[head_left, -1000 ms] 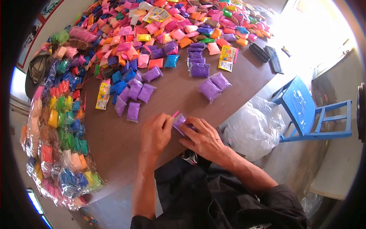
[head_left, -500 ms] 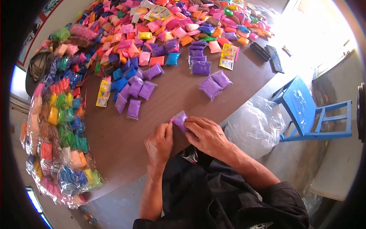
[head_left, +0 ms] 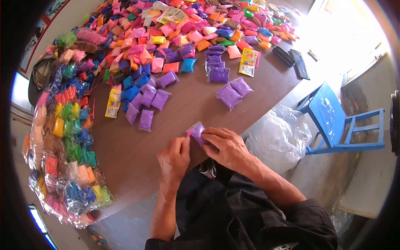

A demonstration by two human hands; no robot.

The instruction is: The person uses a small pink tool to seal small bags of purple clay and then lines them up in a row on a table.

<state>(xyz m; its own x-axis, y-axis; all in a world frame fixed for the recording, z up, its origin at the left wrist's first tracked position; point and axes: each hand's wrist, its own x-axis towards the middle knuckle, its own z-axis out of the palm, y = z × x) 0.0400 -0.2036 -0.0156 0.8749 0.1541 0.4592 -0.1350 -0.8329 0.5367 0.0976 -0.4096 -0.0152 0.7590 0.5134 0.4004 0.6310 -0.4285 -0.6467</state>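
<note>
A small purple packet (head_left: 197, 132) in clear film is held over the table's front edge. My right hand (head_left: 227, 146) grips its right side between thumb and fingers. At its left corner, my left hand (head_left: 175, 156) is closed in a pinch on a thin pink strip (head_left: 189, 133) that touches the packet. Beyond my hands lies a pair of purple packets (head_left: 229, 96). Another group of purple packets (head_left: 148, 96) is at the left, beside a yellow printed card (head_left: 113, 102).
Mixed coloured packets (head_left: 200, 35) are heaped across the table's (head_left: 179, 112) far side. Clear-wrapped bundles (head_left: 66, 146) line the left edge. A black case (head_left: 283, 56), a clear plastic bag (head_left: 277, 139) and a blue chair (head_left: 327, 112) are at the right.
My left hand has shifted slightly, its fingers more curled, and the pink strip now points down more steeply beside the packet. My right hand has barely moved.
</note>
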